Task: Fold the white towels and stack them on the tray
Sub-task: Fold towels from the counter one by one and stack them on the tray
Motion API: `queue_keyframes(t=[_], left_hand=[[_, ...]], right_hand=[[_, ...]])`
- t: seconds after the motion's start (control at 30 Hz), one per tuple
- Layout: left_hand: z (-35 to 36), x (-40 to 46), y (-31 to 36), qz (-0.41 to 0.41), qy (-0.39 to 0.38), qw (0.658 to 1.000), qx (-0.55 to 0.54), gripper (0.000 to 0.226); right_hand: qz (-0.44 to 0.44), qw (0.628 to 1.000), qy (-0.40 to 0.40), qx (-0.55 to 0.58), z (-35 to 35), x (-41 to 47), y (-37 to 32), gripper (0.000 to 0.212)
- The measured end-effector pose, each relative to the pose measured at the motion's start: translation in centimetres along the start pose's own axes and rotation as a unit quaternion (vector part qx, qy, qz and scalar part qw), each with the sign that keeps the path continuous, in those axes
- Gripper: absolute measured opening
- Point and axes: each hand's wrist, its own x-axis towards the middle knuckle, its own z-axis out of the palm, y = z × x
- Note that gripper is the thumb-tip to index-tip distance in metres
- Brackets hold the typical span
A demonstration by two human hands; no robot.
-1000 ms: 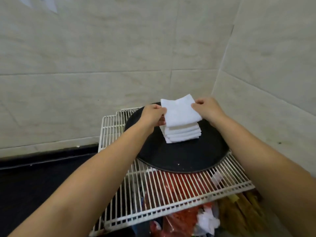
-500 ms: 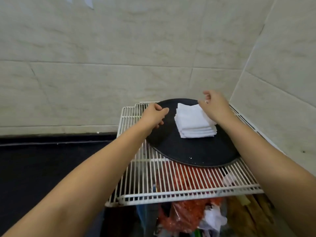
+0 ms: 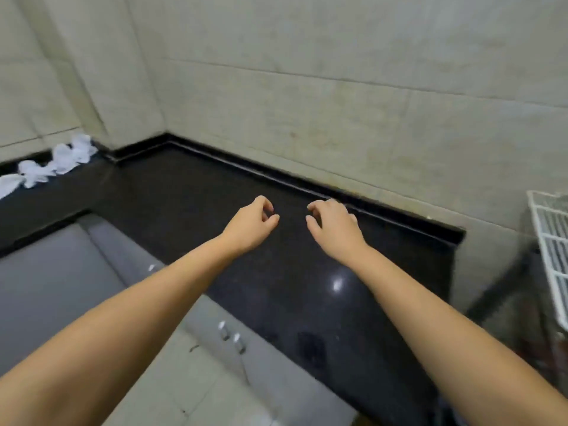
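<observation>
Several crumpled white towels (image 3: pixel 55 161) lie in a row on the far left of the black countertop (image 3: pixel 196 192), against the wall. My left hand (image 3: pixel 250 222) and my right hand (image 3: pixel 333 227) hover side by side over the middle of the counter, fingers loosely curled, holding nothing. The towels are well to the left of both hands. The black tray with the folded stack is out of view; only the left edge of the white wire rack (image 3: pixel 550 238) shows at the right border.
The counter forms an L along tiled walls, ending at a drop on the right before the rack. Grey cabinet fronts with metal handles (image 3: pixel 230 335) run below the counter's near edge. Pale floor tiles lie beneath.
Both hands let go of the folded towel on the tray's stack and drew back. My view swung left, from the rack and tray to the black counter.
</observation>
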Motion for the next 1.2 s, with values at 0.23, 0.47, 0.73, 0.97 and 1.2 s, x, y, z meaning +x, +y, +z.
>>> queue_keyframes(t=[0.23,0.47,0.73,0.97,1.2], left_hand=[[-10.9,-5.0,-19.2,-0.151,0.052,0.985,0.062,0.022],[-15.5,-4.3,-33.9,-0.252,0.011,0.965,0.066,0.030],[-23.3,3.6,-45.9,-0.317,0.029,0.946,0.062,0.029],[-30.5,7.8,-56.7,-0.368,0.066,0.927,0.030,0.028],[-38.3,14.5,-69.9,-0.364,0.070,0.929,0.013,0.021]], right_hand=[[-0.144,0.979,-0.131,-0.054,15.2,3.1,-17.2,0.038],[-0.213,0.949,-0.218,-0.079,26.3,9.1,-26.0,0.038],[-0.281,0.921,-0.262,-0.071,35.4,22.6,-36.7,0.039],[-0.330,0.894,-0.291,-0.090,43.4,31.7,-47.2,0.042],[-0.311,0.897,-0.304,-0.081,52.7,40.2,-57.0,0.041]])
